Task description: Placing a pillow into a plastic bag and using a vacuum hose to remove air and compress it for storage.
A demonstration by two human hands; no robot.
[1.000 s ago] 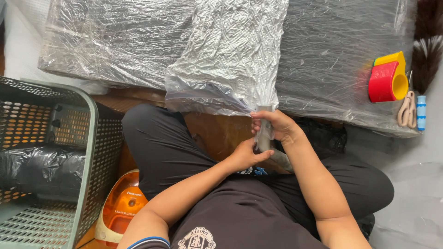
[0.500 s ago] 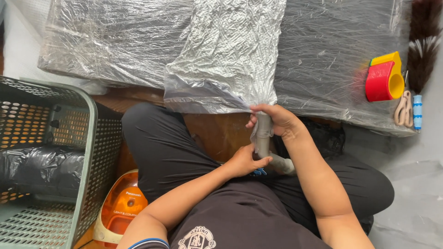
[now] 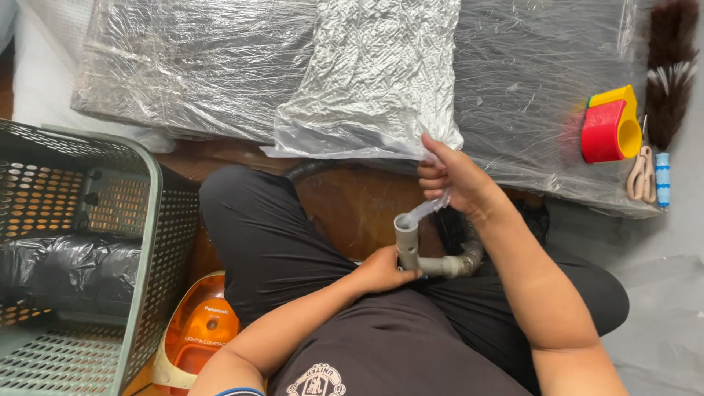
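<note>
I sit cross-legged in dark clothes. My left hand (image 3: 383, 269) grips the base of a grey vacuum hose nozzle (image 3: 405, 238) that points up over my lap. My right hand (image 3: 451, 176) pinches the clear corner of a shrunken, wrinkled vacuum storage bag (image 3: 367, 81), and a twisted strip of the plastic runs down into the nozzle's mouth. The bag lies on a larger plastic-wrapped slab (image 3: 535, 95) in front of me. The grey ribbed hose (image 3: 466, 260) curls behind my right wrist.
A green perforated laundry basket (image 3: 158, 242) holding a black plastic bag stands at my left. An orange vacuum cleaner body (image 3: 198, 330) sits beside my left thigh. At the right lie red and yellow cups (image 3: 609, 132), a dark feather duster (image 3: 669, 73) and beige scissors (image 3: 642, 172).
My right hand has lifted off the nozzle and risen to the bag's corner. The nozzle's open end, covered by that hand before, now shows with plastic drawn into it.
</note>
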